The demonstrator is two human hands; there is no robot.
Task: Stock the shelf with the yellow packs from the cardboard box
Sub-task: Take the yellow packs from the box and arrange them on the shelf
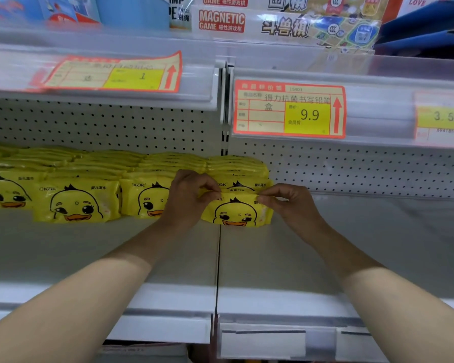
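Price labels and boxed games around a dotted back wall

An orange-bordered paper price label with a yellow panel reading 9.9 (290,111) sits in a clear plastic label rail (378,113). A curled, blurred orange-and-yellow label (116,74) tilts out at the left. A third yellow label reading 3.50 (443,119) is cut off at the right edge. Above them lie white flat boxes printed MAGNETIC GAME in red (222,20), beside light blue packaging (131,9) and a dark blue item (425,35). Behind is a white perforated metal back panel (102,124). Blank white slips (262,344) sit in the bottom rail.
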